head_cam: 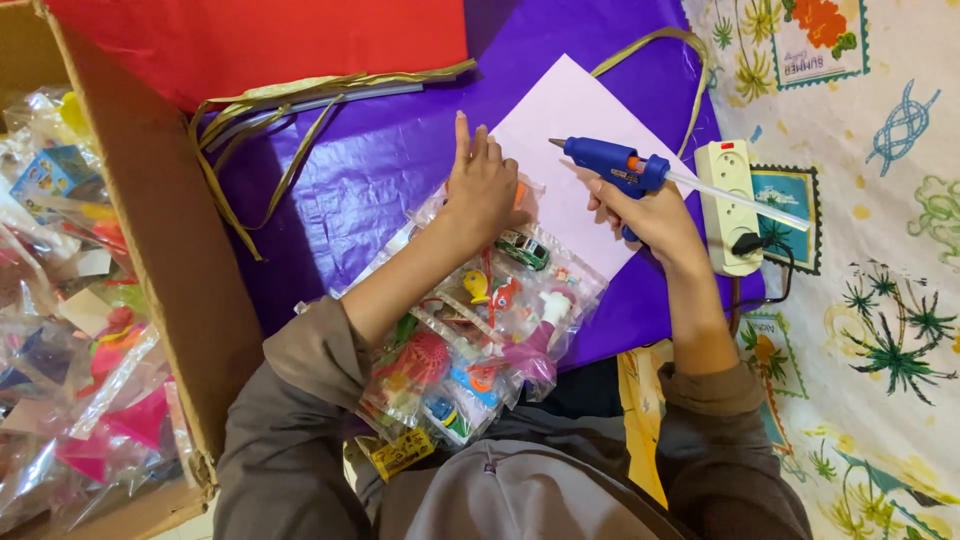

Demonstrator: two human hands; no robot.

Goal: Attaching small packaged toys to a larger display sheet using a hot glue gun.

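Observation:
My right hand point(648, 212) grips a blue glue gun point(612, 166) with a clear glue stick poking out its back; the nozzle points left over a pale pink sheet of paper point(560, 130). My left hand point(482, 185) rests flat, index finger stretched out, on the top end of clear plastic bags of small toys point(480, 330) at the paper's left edge. The bags lie across my lap and the purple wrapping paper point(350, 170). A small toy car point(522, 248) shows through the plastic just below my left hand.
A white power strip point(732, 205) with a black plug lies right of the glue gun on a patterned cloth point(880, 250). A cardboard box point(165, 240) full of bagged toys stands at the left. Red paper point(260, 40) and gold ribbon point(300, 95) lie at the top.

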